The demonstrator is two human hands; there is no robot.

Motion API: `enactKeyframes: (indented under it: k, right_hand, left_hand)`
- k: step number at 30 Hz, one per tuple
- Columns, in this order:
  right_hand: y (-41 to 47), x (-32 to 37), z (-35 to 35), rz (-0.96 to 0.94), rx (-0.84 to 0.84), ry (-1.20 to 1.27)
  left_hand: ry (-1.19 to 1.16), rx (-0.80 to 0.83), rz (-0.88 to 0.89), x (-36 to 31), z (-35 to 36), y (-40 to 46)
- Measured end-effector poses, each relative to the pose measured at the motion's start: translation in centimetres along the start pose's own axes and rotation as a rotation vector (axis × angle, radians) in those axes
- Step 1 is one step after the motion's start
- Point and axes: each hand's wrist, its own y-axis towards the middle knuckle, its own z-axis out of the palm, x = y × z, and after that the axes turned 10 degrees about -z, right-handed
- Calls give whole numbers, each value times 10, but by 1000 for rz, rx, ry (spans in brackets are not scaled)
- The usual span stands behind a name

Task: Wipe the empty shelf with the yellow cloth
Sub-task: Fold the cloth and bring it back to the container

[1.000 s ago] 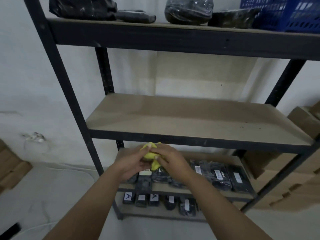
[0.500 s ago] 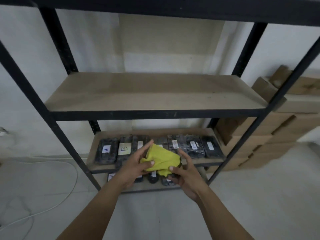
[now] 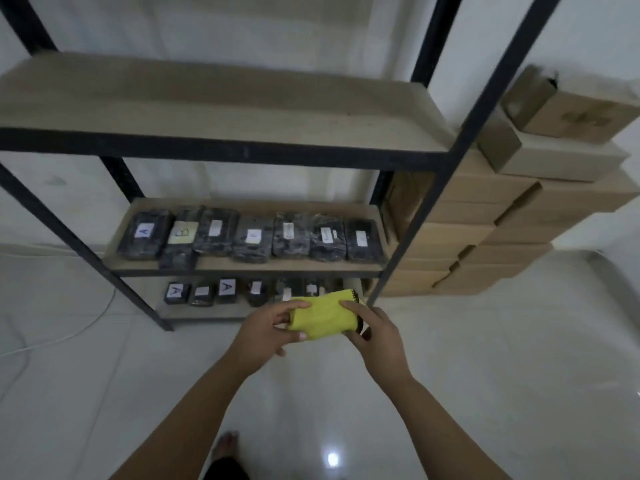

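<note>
Cloth [image 3: 323,315], bunched earlier, now a folded yellow pad; left hand [image 3: 266,332] and right hand [image 3: 375,336] pinch its ends below the shelf [image 3: 221,109].

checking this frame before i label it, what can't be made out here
- Head view, empty shelf: its left end is cut off by the frame edge.
- Yellow cloth: both ends are covered by the left hand and right hand, so its fold is unclear.
- Black packets on the lower shelf: most label text is blurred, too small to read.
- Cardboard boxes: the rack post hides part of the stack.
</note>
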Motion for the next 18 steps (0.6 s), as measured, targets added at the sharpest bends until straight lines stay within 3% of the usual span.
enactKeyframes:
  k: [4, 10, 18]
  right_hand:
    - [-30, -45, -30, 268, -24, 488]
    - [-50, -98, -37, 585, -59, 776]
    - [-37, -165, -34, 565, -19, 321]
  left_hand:
    - [-65, 19, -64, 19, 72, 7]
    - [-215, -104, -199, 44, 133, 20]
    - [-102, -130, -374, 72, 190, 89]
